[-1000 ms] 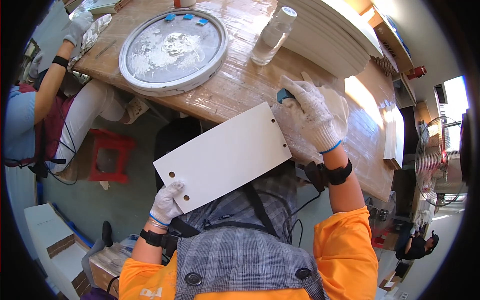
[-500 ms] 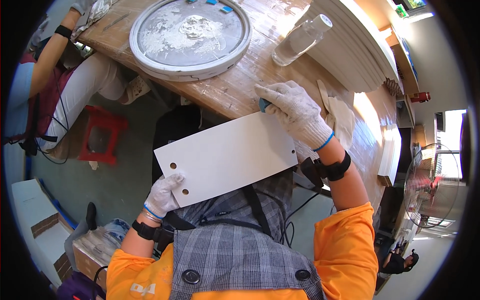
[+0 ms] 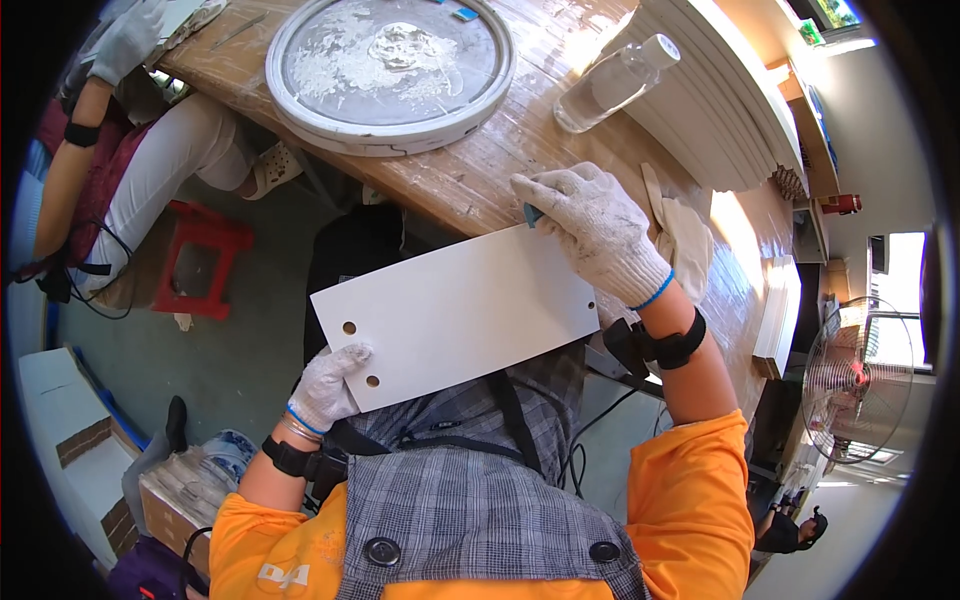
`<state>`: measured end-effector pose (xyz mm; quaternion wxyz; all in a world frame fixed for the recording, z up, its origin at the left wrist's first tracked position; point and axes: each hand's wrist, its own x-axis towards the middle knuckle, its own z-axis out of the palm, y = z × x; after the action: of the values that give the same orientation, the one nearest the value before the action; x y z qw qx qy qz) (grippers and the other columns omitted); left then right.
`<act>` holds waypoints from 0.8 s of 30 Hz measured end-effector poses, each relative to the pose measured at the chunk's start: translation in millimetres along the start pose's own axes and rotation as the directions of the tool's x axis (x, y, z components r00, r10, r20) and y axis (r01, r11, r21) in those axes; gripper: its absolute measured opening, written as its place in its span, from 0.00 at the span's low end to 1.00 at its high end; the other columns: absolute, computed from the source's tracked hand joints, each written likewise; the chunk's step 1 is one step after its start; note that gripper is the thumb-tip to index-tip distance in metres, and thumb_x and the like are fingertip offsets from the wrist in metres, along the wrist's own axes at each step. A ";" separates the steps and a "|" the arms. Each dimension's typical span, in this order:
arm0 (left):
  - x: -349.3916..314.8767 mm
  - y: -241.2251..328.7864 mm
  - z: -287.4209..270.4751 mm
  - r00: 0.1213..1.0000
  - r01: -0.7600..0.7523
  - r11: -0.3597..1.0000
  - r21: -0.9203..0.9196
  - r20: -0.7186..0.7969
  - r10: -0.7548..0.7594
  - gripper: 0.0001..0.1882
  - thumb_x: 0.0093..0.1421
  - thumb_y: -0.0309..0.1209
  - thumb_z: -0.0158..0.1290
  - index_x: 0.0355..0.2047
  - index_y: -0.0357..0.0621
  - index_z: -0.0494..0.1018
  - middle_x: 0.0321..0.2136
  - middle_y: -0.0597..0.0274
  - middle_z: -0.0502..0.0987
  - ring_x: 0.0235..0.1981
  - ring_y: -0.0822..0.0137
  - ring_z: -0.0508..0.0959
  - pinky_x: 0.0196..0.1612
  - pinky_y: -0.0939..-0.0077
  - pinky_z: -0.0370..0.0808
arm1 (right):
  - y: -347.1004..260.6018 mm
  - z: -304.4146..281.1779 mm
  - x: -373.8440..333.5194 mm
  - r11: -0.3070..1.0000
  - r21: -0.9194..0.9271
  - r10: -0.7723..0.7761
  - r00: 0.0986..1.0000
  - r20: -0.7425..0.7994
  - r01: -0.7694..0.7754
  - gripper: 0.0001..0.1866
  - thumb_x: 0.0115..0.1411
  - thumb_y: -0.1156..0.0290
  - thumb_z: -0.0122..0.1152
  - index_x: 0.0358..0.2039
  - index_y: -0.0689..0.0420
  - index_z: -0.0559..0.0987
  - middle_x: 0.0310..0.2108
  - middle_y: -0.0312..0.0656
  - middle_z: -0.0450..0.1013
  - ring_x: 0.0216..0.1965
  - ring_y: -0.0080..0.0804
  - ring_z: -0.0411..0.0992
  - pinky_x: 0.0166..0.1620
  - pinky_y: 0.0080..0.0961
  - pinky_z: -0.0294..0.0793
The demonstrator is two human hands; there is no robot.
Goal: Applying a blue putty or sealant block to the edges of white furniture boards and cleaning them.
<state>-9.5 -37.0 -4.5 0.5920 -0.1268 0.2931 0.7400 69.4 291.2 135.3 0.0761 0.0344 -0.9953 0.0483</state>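
Note:
A white rectangular panel (image 3: 460, 310) with round holes near its ends lies tilted across my lap, its far edge near the table's front edge. My left hand (image 3: 331, 385), in a white knitted glove, grips the panel's left end, thumb on top beside the two holes. At the far right corner my right hand (image 3: 597, 228), in a stained white glove, pinches a small blue-grey scraper (image 3: 532, 214) against the panel's edge. Most of the scraper is hidden by the fingers.
On the wooden table (image 3: 520, 150) stand a round grey lid (image 3: 340, 118) smeared with white paste, a clear bottle (image 3: 610, 85) and a stack of white panels (image 3: 705, 90). A cloth glove (image 3: 683, 240) lies at right. A co-worker sits left, near a red stool (image 3: 205, 262).
My right hand and the scraper have shifted barely at the panel's far corner. The view has moved slightly. At upper left the co-worker's gloved hand has moved lower.

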 end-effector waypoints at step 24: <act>2.2 -2.4 -4.1 1.000 -0.005 0.999 -0.033 0.025 0.006 0.24 0.59 0.25 0.51 0.56 0.39 0.63 0.48 0.52 0.73 0.48 0.58 0.76 0.51 0.60 0.75 | 21.5 -5.5 -26.4 0.992 -0.035 0.119 0.988 -0.094 -0.122 0.24 0.50 0.78 0.57 0.50 0.53 0.75 0.43 0.42 0.74 0.44 0.44 0.69 0.47 0.36 0.69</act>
<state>-8.5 -37.4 -9.6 0.5914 -0.1265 0.2740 0.7478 94.6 314.7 134.7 0.1194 -0.0296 -0.9918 0.0340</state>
